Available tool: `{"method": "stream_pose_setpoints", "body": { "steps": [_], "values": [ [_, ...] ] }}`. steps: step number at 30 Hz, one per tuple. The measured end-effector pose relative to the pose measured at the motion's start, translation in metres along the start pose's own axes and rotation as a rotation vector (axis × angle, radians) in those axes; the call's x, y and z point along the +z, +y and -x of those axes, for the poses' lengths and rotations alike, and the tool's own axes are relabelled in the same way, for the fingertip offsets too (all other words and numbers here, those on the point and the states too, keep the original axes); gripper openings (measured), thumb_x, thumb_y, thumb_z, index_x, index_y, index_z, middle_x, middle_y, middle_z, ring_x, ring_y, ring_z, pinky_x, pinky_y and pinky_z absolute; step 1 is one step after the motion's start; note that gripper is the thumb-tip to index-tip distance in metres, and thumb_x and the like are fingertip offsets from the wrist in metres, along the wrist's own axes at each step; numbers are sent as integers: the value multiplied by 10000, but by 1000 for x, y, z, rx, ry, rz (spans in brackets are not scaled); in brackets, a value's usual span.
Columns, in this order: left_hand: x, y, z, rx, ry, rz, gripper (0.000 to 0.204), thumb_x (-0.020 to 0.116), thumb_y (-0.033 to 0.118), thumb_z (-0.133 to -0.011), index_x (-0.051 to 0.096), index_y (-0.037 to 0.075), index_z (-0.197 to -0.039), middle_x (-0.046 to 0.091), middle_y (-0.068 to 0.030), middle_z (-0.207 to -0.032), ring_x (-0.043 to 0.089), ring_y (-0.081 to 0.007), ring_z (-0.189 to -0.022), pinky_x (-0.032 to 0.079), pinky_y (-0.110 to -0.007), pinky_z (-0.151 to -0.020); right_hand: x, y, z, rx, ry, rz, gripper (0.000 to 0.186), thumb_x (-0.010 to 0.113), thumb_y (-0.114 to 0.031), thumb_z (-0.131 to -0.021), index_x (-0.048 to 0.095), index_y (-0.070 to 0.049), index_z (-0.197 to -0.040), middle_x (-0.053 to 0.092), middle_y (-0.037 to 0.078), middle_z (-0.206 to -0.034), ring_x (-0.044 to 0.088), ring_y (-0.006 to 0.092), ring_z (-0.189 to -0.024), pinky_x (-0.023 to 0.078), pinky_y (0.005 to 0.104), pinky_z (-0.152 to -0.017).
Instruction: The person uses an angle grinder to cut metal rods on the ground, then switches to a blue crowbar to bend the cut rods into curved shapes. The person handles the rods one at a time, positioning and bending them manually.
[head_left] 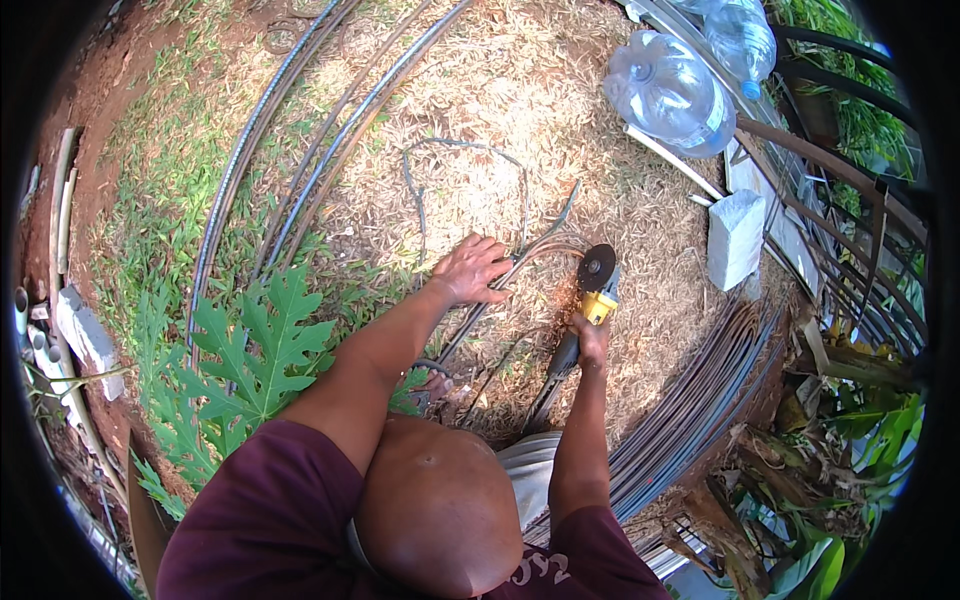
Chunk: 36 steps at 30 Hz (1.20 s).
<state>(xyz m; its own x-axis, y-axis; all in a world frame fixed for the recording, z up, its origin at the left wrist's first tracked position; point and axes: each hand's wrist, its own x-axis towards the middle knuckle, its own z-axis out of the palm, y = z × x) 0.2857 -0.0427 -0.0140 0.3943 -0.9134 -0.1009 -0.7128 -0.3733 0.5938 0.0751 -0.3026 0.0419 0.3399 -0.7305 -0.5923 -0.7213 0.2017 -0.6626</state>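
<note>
Left hand: spread wide (472, 270), fingertips at the rods (466, 325), probably steadying them.
Right hand: wrapped (592, 340) around the grinder (597, 306), seemingly to keep fingers behind the disc (597, 267) at 12 o'clock.
Rods: on grass (470, 195), 11 o'clock from the right grip, bending toward the disc.

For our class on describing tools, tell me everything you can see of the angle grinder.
The angle grinder has a yellow housing near its front, a long dark body behind and a dark round disc with a paler centre. It slants from lower left to upper right. The right hand grips it behind the housing, over dry grass. Whether the disc touches the curved rods beside it is unclear.
</note>
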Motion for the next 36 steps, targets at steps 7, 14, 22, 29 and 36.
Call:
{"method": "stream_pose_setpoints", "body": {
  "steps": [7, 14, 22, 29, 36],
  "values": [
    [7, -3, 0, 31, 81, 2, 709, 553, 705, -934, 675, 131, -1331, 602, -108, -1321, 503, -266, -1320, 348, -458, -1176, -1, 3, -13, 10, -32, -6, 286, 729, -35, -851, 606, 5, -1107, 686, 104, -885, 688, 230, -709, 577, 378, -632],
    [2, 0, 0, 9, 13, 16, 707, 565, 695, -932, 671, 131, -1345, 595, -106, -1336, 491, -264, -1336, 334, -463, -1187, -5, 27, -15, -38, 32, -64, 416, 748, 25, -832, 552, 7, -1198, 677, 110, -876, 689, 247, -699, 571, 372, -575],
    [0, 0, 1, 20, 60, 13, 676, 575, 678, -932, 672, 134, -1320, 591, -101, -1307, 497, -256, -1310, 339, -459, -1167, -11, 27, -24, -29, -55, 46, 470, 792, -31, -816, 575, 10, -1230, 683, 96, -986, 668, 235, -779, 566, 373, -672],
    [2, -1, 0, 24, 59, -4, 653, 561, 673, -942, 675, 136, -1294, 590, -89, -1287, 500, -241, -1294, 349, -441, -1146, -3, 3, -19, 29, -19, 9, 428, 788, -32, -800, 611, 21, -1186, 704, 101, -957, 676, 233, -774, 568, 368, -686],
    [6, -2, 1, 39, 121, -3, 657, 560, 670, -941, 682, 131, -1296, 594, -91, -1265, 504, -241, -1284, 352, -437, -1142, 2, -7, -5, -6, -18, 18, 385, 767, 1, -797, 608, 12, -1147, 688, 83, -906, 668, 202, -734, 558, 343, -656]
  ]
}}
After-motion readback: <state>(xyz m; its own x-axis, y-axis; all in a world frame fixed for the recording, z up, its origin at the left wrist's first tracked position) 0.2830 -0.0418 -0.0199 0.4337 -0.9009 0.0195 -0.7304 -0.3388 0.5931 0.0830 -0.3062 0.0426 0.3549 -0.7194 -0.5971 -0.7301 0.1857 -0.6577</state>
